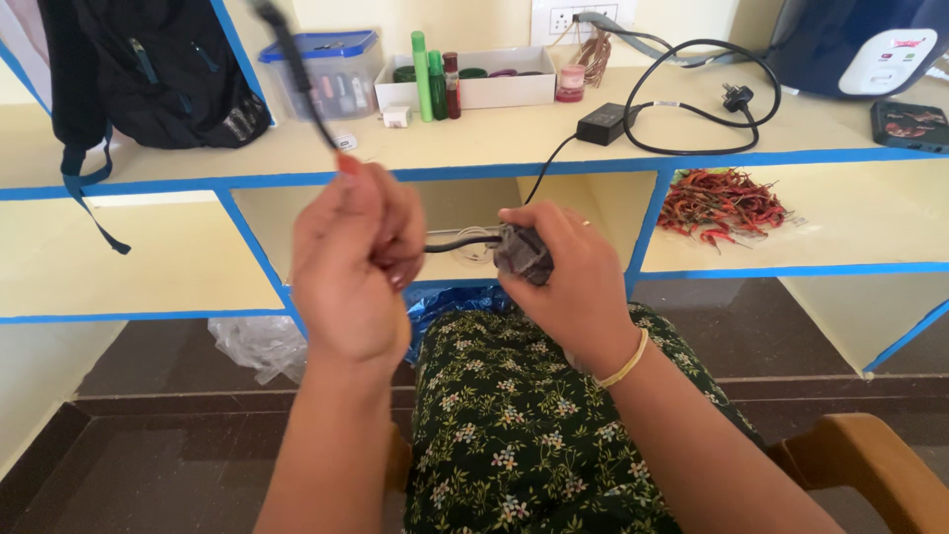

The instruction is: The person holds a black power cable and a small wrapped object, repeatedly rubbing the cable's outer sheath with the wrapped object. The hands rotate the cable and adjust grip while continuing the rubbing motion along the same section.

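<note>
- Centrally, both hands are raised above the lap, in front of a shelf unit with blue edging.
- Left hand [358, 259]: closed into a loose fist around a black cord [297, 74]; the cord rises from the fist toward the upper left, blurred, and a short stretch runs from the fist rightward to the other hand.
- Right hand [568, 277]: fingers wrapped around a dark grey plug [522, 253], which sits at the fingertips, facing the left hand; a thin bangle [627, 362] circles the wrist.
- Plug and cord lie between the two hands, held clear of the shelf and the lap.
- Lap: dark green floral fabric [514, 415]; a wooden chair arm [870, 460] at lower right.
- Tabletop [494, 138]: a black adapter [603, 123] with its looped cable, a white tray [484, 91] of bottles, a clear box [331, 69] with a blue lid, and a black backpack [148, 69] at left.
- Lower shelf, right: a heap of dried red chillies [722, 203].
</note>
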